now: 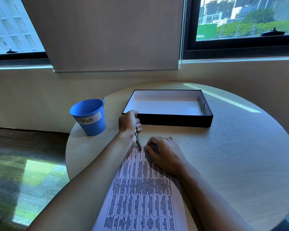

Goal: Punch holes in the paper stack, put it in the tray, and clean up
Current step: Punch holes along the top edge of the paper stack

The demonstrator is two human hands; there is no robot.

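Observation:
A stack of printed paper (140, 194) covered in table text lies on the round table, running from the near edge toward the middle. My left hand (128, 124) grips a metal hand-held hole punch (138, 142), whose jaw sits over the far edge of the paper. My right hand (163, 154) rests on the paper's far right corner, fingers curled and pressing down. The black tray (173, 120) with a white inside stands beyond the hands and holds nothing.
A blue bucket (88, 117) labelled "Trash" stands at the table's left edge. The round wooden table (240, 155) ends close on the left and right. A wall, a roller blind and windows are behind it.

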